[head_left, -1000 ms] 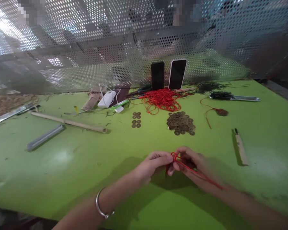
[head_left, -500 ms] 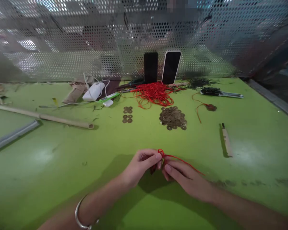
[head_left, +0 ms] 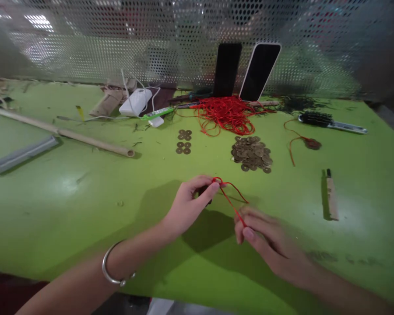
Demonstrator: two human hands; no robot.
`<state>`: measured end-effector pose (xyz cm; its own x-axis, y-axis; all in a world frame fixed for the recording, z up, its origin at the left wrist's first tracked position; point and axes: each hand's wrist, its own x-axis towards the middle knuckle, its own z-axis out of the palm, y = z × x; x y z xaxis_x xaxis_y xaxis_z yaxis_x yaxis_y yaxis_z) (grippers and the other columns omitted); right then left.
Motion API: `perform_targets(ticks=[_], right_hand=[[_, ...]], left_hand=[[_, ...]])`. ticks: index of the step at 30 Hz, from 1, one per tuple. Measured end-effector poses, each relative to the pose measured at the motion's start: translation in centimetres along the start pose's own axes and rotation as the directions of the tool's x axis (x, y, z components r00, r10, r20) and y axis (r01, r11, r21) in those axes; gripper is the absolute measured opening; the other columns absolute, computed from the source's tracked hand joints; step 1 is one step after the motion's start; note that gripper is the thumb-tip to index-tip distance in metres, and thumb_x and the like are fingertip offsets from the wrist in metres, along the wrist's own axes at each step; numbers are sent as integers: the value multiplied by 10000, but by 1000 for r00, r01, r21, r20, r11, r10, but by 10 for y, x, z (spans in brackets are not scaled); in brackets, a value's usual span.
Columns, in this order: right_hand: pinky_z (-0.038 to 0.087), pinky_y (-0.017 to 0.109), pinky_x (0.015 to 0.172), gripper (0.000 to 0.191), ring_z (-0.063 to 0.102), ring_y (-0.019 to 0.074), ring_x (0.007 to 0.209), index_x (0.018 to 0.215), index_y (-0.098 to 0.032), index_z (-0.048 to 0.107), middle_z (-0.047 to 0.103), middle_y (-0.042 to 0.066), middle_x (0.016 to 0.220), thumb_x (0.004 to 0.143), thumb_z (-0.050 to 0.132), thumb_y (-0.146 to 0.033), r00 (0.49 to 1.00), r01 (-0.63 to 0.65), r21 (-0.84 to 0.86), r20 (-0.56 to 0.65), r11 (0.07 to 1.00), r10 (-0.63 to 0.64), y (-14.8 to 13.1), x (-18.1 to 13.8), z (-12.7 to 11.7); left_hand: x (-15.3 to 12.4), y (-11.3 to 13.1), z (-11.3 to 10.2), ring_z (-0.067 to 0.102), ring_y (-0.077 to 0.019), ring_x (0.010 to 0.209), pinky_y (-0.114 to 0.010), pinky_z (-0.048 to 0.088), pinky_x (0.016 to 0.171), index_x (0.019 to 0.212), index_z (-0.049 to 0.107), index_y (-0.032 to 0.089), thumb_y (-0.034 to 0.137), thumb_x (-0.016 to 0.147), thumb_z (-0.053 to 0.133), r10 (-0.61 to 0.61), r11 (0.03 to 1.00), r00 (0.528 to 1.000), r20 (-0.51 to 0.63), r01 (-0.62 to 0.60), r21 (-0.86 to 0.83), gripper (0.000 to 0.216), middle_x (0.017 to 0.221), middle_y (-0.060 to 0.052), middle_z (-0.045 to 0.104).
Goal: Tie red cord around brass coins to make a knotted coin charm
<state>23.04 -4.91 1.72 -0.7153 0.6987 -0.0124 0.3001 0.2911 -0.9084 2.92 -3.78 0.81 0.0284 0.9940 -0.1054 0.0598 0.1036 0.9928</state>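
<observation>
My left hand [head_left: 190, 203], with a silver bangle on its wrist, pinches one end of a thin red cord [head_left: 231, 194] above the green table [head_left: 85, 210]. The cord runs down and right into the pinched fingers of my right hand [head_left: 265, 243], which is blurred by motion. Both hands hover near the table's front middle. Behind them lie a pile of brass coins [head_left: 252, 153] and small groups of coins [head_left: 183, 142]. A heap of red cord [head_left: 226, 114] lies further back.
Two phones [head_left: 243, 70] lean on the perforated metal screen at the back. A white charger with cable [head_left: 136, 101], a bamboo stick [head_left: 68, 133], a grey bar [head_left: 22, 153], a hairbrush [head_left: 328, 121], a corded coin [head_left: 310, 143] and a small knife [head_left: 331, 197] lie around.
My hands have drawn apart: the right hand has pulled down and right, stretching the red cord out from the left hand's pinch. The camera has tilted downward.
</observation>
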Motion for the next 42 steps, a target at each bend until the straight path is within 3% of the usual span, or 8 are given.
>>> perform_targets(ticks=[5,11,14,17,23,33,42], right_hand=[[435,266,818,192,490,167,994,878,-224,578,460,59,1034,917,400,-166,977,149,-91,-141,985,-160,3,-2,0],[452,297,887,215,494,170,1041,938,-229,618,416,59,1227,907,416,-160,949,213,-176,-197,961,-246,8,-1,0],[467,316,870,224,509,183,1037,951,-220,619,484,72,1168,923,399,-183,950,224,-190,-178,956,-258,12,2,1],[470,322,860,241,519,193,1034,920,-215,624,536,76,1085,941,385,-235,970,164,-179,-151,970,-192,15,6,3],[481,328,808,260,556,187,938,927,-239,626,534,68,1050,949,373,-297,988,95,-127,-111,987,-110,20,8,4],[462,301,777,147,559,175,900,935,-229,599,560,47,960,893,459,-220,984,124,-185,-105,975,-145,20,10,4],[479,273,738,173,584,156,856,958,-217,577,594,43,926,860,458,-139,982,162,-273,-50,948,-182,9,8,7]], left_hand=[[8,-8,-6,393,-82,544,-201,300,481,880,689,142,430,849,524,-28,996,997,73,21,91,333,632,10,508],[10,-7,-8,372,-77,514,-206,265,468,911,693,125,420,866,493,41,976,990,138,-69,207,360,614,10,541],[11,-9,-4,432,-89,552,-212,307,503,906,697,117,397,872,485,116,953,985,127,-146,267,352,661,-14,596],[12,-10,-1,478,-98,587,-219,329,527,876,700,107,352,870,495,212,919,973,87,-228,320,320,725,-42,641],[10,-11,3,479,-92,571,-224,321,523,829,694,112,318,881,484,329,858,940,96,-340,386,299,703,-36,640],[5,-8,6,430,-88,555,-220,320,526,740,629,131,296,884,476,332,847,937,111,-348,402,267,626,8,548],[-1,-6,10,524,-123,663,-241,397,612,760,620,135,234,874,476,215,903,966,143,-253,348,209,742,-28,617]])
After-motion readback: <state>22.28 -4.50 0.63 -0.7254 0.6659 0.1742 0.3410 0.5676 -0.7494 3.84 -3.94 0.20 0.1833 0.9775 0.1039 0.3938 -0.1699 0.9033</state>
